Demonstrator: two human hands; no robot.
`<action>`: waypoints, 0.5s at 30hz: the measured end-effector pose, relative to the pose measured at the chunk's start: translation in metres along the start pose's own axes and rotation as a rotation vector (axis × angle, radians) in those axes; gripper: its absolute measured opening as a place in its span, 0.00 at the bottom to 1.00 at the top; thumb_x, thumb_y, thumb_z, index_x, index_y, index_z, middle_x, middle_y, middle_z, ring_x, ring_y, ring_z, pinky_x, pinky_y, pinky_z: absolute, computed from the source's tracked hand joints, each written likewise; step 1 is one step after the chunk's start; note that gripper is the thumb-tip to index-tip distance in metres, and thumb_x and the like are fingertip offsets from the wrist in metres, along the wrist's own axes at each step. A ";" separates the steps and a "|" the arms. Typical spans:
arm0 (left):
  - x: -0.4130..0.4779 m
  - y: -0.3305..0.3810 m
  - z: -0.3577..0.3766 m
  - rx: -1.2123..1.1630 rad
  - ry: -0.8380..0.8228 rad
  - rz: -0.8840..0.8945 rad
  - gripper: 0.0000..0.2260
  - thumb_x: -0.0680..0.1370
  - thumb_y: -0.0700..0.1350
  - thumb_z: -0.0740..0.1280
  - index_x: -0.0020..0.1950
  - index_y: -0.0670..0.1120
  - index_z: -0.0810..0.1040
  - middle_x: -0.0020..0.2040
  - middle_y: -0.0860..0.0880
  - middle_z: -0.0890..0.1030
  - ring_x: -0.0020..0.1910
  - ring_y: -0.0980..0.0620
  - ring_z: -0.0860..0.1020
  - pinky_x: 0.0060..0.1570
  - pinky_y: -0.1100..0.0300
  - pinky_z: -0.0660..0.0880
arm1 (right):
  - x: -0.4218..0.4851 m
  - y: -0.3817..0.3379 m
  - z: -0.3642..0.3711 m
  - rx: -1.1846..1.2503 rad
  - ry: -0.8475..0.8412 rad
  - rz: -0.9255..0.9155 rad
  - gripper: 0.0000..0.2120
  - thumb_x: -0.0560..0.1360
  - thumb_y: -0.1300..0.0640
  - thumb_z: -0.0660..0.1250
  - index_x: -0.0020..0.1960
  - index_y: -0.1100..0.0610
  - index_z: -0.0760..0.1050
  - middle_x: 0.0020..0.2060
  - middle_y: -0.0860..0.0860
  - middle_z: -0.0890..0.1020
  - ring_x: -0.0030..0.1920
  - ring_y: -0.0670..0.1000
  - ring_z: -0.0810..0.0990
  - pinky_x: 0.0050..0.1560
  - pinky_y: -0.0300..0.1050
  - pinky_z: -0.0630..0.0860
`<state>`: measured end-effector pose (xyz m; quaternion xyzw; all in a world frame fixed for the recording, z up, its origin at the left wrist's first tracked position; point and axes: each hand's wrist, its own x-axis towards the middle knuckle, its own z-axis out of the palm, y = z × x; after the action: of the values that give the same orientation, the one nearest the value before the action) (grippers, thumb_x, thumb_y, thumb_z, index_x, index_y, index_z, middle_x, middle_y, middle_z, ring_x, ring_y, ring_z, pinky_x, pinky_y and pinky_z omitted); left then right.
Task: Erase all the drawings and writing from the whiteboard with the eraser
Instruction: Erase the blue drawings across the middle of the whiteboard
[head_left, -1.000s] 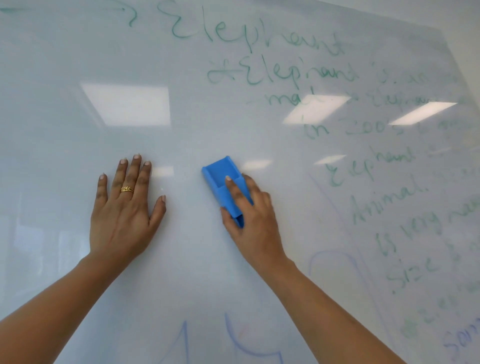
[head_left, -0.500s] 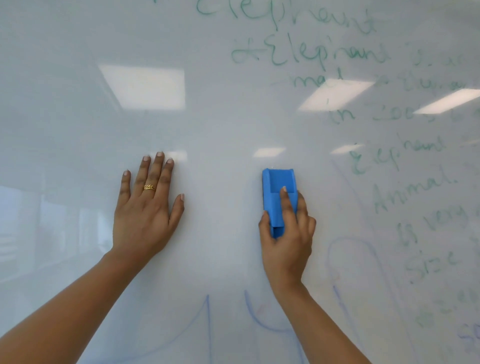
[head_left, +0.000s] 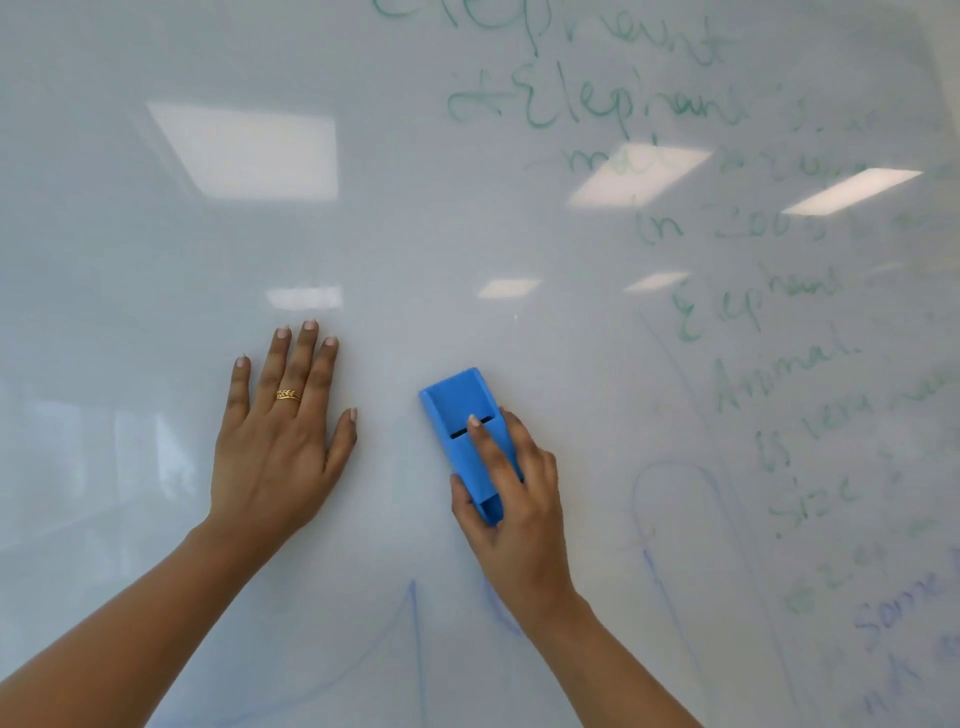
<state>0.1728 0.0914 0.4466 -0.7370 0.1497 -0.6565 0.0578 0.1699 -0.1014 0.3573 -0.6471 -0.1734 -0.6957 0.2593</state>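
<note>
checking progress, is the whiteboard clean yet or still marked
Still marked. The whiteboard carries green writing on its right side and blue lines near the bottom.

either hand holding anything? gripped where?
Right hand holds the blue eraser by its lower end, index finger along the top. Left hand rests flat on the whiteboard, holding nothing.

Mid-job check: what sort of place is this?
Probably a classroom or office: a large whiteboard carries green handwritten notes about elephants, and panel ceiling lights are reflected in it.
</note>
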 end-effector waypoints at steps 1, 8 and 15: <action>0.000 0.000 -0.001 0.002 -0.010 0.007 0.28 0.78 0.53 0.49 0.75 0.40 0.59 0.75 0.42 0.59 0.74 0.46 0.55 0.72 0.53 0.42 | 0.003 0.009 -0.005 -0.006 0.021 0.042 0.25 0.74 0.49 0.61 0.70 0.48 0.63 0.68 0.51 0.65 0.55 0.50 0.69 0.58 0.39 0.69; -0.003 0.006 -0.003 0.035 -0.076 0.082 0.29 0.78 0.54 0.49 0.75 0.40 0.58 0.75 0.44 0.57 0.76 0.54 0.46 0.73 0.50 0.44 | 0.032 0.063 -0.036 0.009 0.164 0.328 0.26 0.75 0.53 0.66 0.71 0.52 0.65 0.67 0.57 0.67 0.61 0.53 0.67 0.60 0.33 0.60; 0.019 0.035 0.002 0.051 -0.078 0.150 0.29 0.77 0.55 0.50 0.73 0.39 0.62 0.75 0.44 0.59 0.74 0.48 0.56 0.70 0.47 0.49 | 0.056 0.106 -0.059 -0.013 0.286 0.519 0.25 0.75 0.57 0.67 0.70 0.53 0.66 0.68 0.55 0.67 0.62 0.57 0.68 0.55 0.38 0.64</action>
<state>0.1716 0.0526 0.4544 -0.7471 0.1853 -0.6248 0.1312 0.1821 -0.2281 0.3969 -0.5669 0.0404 -0.6913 0.4462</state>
